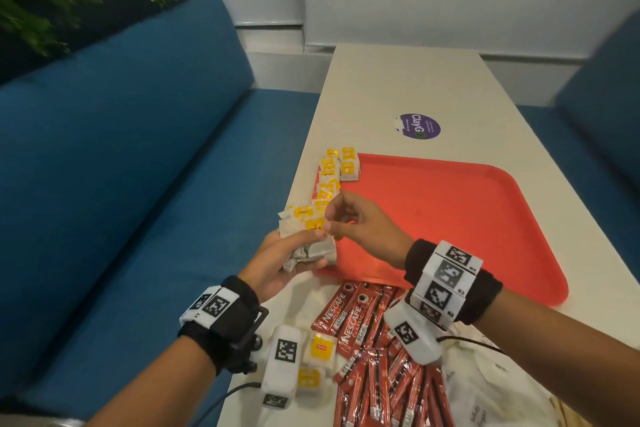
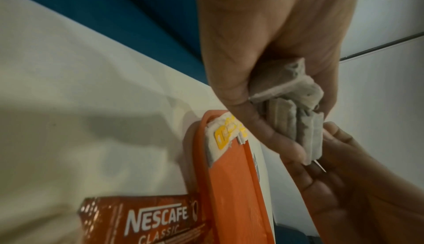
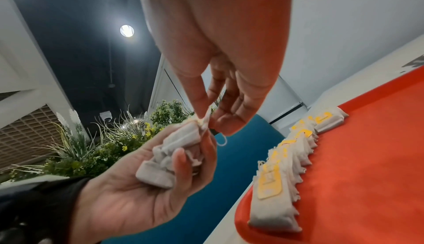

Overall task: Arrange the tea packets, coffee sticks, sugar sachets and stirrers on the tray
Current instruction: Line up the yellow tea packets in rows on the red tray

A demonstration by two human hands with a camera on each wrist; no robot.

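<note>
My left hand [image 1: 298, 250] is palm up at the near left corner of the red tray [image 1: 467, 218] and grips a bunch of tea bags [image 1: 311, 253]. My right hand [image 1: 327, 220] reaches over from the right. Its thumb and finger pinch the top of one bag in that bunch [image 3: 204, 121]. A row of tea bags with yellow tags [image 1: 330, 177] lies along the tray's left edge [image 3: 282, 171]. Red Nescafe coffee sticks [image 1: 367, 340] lie heaped on the table in front of the tray. Two more tea bags [image 1: 322, 348] lie beside them.
White printed sachets [image 1: 485, 388] are piled at the near right of the cream table [image 1: 398, 80]. A purple round sticker [image 1: 419, 126] lies beyond the tray. Blue sofas [image 1: 138, 166] flank the table on both sides. Most of the tray's floor is bare.
</note>
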